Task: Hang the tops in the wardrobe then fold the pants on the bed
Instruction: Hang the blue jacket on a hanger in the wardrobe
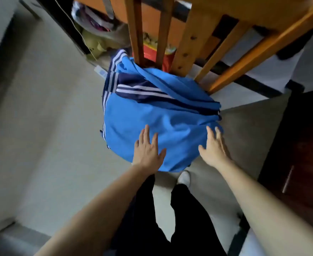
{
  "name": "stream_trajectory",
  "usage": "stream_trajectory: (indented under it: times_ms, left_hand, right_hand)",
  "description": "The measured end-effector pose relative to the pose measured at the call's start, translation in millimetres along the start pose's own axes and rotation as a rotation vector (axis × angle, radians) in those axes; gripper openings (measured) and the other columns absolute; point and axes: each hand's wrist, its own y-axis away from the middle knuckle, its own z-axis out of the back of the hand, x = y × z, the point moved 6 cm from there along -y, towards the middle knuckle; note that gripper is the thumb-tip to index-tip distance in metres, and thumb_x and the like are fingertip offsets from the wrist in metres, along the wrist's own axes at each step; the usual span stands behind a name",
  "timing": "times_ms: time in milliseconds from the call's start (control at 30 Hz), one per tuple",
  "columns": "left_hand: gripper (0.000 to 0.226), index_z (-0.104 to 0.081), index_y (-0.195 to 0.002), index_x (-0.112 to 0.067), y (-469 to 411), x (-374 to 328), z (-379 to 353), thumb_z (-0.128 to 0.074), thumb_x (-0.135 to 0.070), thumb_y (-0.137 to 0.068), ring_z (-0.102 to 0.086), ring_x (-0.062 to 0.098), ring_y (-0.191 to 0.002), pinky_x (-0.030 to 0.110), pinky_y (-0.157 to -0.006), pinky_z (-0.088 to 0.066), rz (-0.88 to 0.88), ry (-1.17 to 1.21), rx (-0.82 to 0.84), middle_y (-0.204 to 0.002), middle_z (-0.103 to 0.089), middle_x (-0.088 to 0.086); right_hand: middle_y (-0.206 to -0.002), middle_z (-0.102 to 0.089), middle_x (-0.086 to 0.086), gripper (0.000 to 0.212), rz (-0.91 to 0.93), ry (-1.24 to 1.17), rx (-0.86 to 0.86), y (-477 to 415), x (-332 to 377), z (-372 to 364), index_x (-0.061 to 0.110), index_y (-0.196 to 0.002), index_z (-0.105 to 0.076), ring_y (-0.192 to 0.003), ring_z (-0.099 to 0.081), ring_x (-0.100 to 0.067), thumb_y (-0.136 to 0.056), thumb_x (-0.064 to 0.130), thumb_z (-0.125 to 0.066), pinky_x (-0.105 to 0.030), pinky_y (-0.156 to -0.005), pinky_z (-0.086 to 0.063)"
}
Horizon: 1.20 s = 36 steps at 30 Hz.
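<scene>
You had the blue striped garment (152,111) heaped at centre, below the wooden rails (164,34) at 12 o'clock, with your left hand (148,150) at its 7 o'clock and right hand (213,148) at 5 o'clock, fingers straight and spread, gripping nothing; hanging and folding seemingly both lay ahead.

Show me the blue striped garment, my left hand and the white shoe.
blue striped garment (152,111), head view, on the plain blue cloth below the stripes.
left hand (147,152), head view, on the back of the hand.
white shoe (184,178), head view, on the toe.
</scene>
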Motion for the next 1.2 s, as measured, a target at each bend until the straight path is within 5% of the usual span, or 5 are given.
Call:
stream_trajectory:
  times_ms: [400, 700, 933, 1033, 1200]
  left_hand:
    - [0.010, -0.068, -0.082, -0.021, -45.2, 12.2, -105.7, -0.069, -0.013, -0.075, -0.051, 0.038, -0.111, 0.042, -0.079, -0.041, -0.106, -0.064, -0.200, -0.126, -0.056, 0.014]
    - [0.029, -0.051, -0.118, -0.010, -52.0, 23.1, -54.7, -0.049, -0.007, -0.090, -0.051, 0.033, -0.106, 0.043, -0.080, -0.040, 0.184, 0.191, -0.082, -0.111, -0.059, 0.011]
    - [0.041, -0.060, -0.125, -0.017, -35.5, 23.6, -38.9, -0.045, -0.003, -0.089, -0.052, 0.033, -0.108, 0.038, -0.085, -0.042, 0.200, 0.204, -0.105, -0.118, -0.051, 0.012]
    - [0.042, -0.063, -0.121, -0.019, -35.8, 35.2, -37.2, -0.043, -0.003, -0.088, -0.055, 0.029, -0.103, 0.036, -0.086, -0.044, 0.276, 0.258, -0.086, -0.118, -0.053, 0.009]
    - [0.029, -0.065, -0.094, -0.022, -56.1, 53.3, -21.1, -0.043, -0.016, -0.076, -0.064, 0.033, -0.084, 0.040, -0.078, -0.052, 0.538, 0.700, -0.221, -0.083, -0.064, 0.003]
  right_hand:
    - [-0.117, -0.066, -0.001, 0.043, -0.564, -0.858, -0.203, -67.7, -57.6, -83.9, 0.014, -0.121, -0.054, -0.095, -0.064, -0.020, -0.086, 0.033, -0.069, -0.034, -0.090, -0.054]
    - [-0.093, -0.069, 0.002, 0.038, -0.420, -1.105, -0.340, -26.0, -32.1, -16.8, 0.013, -0.103, -0.066, -0.072, -0.062, -0.015, -0.067, 0.013, -0.076, -0.018, -0.053, -0.044]
    - [-0.131, -0.065, -0.010, 0.047, -0.162, -1.857, 0.178, -22.7, 3.0, -3.5, 0.018, -0.129, -0.063, -0.121, -0.062, -0.032, -0.095, 0.050, -0.057, -0.045, -0.104, -0.048]
    - [-0.126, -0.068, -0.009, 0.040, -0.126, -1.621, 0.258, -20.5, 2.1, -7.4, 0.015, -0.127, -0.066, -0.117, -0.065, -0.027, -0.096, 0.039, -0.062, -0.044, -0.105, -0.048]
    - [-0.093, -0.061, -0.006, 0.006, 0.344, 0.077, 0.156, -12.9, 2.2, -22.0, 0.013, -0.086, -0.057, -0.096, -0.062, -0.031, -0.089, 0.017, -0.061, -0.032, -0.073, -0.045]
